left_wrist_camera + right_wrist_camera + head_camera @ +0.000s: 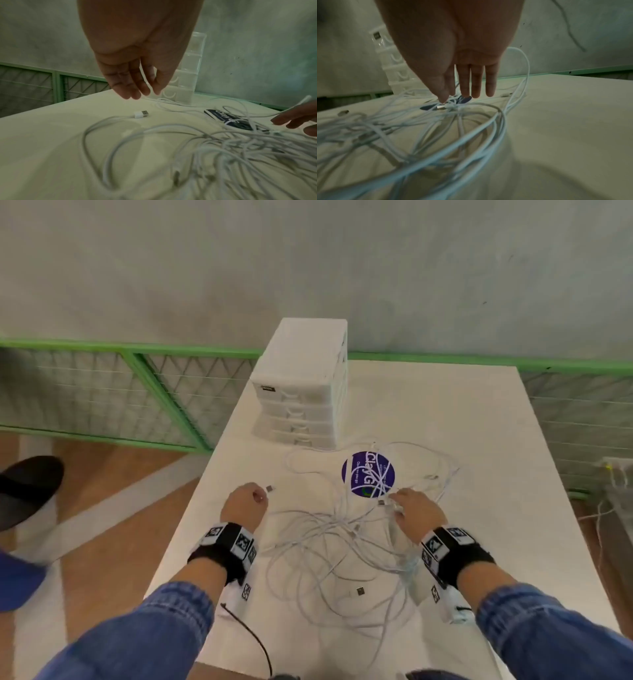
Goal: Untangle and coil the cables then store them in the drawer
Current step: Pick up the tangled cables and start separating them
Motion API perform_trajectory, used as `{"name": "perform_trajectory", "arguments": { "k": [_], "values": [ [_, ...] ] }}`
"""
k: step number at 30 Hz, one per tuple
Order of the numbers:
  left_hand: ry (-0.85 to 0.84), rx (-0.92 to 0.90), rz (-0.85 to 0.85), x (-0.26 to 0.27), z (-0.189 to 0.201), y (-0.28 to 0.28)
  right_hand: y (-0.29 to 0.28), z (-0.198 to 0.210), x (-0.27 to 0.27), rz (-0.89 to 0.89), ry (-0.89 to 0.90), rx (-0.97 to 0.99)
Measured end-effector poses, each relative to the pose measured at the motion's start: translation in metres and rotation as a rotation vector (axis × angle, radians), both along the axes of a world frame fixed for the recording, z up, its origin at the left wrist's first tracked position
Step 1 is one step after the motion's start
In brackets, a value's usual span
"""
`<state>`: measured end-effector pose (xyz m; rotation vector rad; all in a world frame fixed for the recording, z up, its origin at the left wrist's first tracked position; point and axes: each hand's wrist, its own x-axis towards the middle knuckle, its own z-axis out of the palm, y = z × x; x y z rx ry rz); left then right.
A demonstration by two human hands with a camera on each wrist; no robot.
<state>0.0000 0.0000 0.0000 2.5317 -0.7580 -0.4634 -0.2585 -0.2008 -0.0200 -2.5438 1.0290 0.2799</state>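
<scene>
A white tangle of cables [346, 542] is spread over the white counter [479, 440], between both hands and partly across a round purple sticker [368, 474]. The set of drawers [301, 402] stands at the far left of the counter, every drawer shut — nothing stored yet.

The left hand [244, 503] is held over the counter with fingers loosely extended and nothing in it; a plug [141, 114] lies just beyond its fingertips. The right hand [416, 513] is lowered onto the tangle near the sticker, fingers mostly straight; thumb and forefinger are closing at a small white connector [441, 107], but a firm pinch cannot be confirmed.

Step judged in hand: finding free ends to start untangling. It would be done best by taking one end only and lifting it gently while the heap is pinned with the other hand — hard pulling is likely to tighten crossings. The strand should be followed back through each loop, not dragged.

Orientation: the heap has no single direction; its overall spread runs from the near edge up toward the drawers, loops crossing everywhere. The plug by the left hand lies flat, long axis roughly across the counter, metal tip pointed toward the right hand. Another plug [360, 591] lies in the near part of the heap.
</scene>
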Motion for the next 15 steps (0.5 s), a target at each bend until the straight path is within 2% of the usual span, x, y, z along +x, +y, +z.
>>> {"name": "perform_trajectory", "arguments": {
  "k": [3,8,11,15],
  "values": [
    [0.004,0.017,-0.061,0.019,-0.008,-0.016,0.001,-0.001,0.011,-0.004,0.122,-0.056],
    [-0.010,0.324,-0.249,0.034,-0.032,-0.025,0.003,0.001,0.018,-0.100,0.133,-0.053],
    [-0.046,0.374,-0.265,0.039,-0.043,-0.023,0.000,0.006,0.015,-0.240,0.028,0.065],
    [0.065,0.346,-0.186,0.045,-0.042,-0.025,0.006,0.023,0.012,-0.449,-0.252,0.190]
  ]
}}
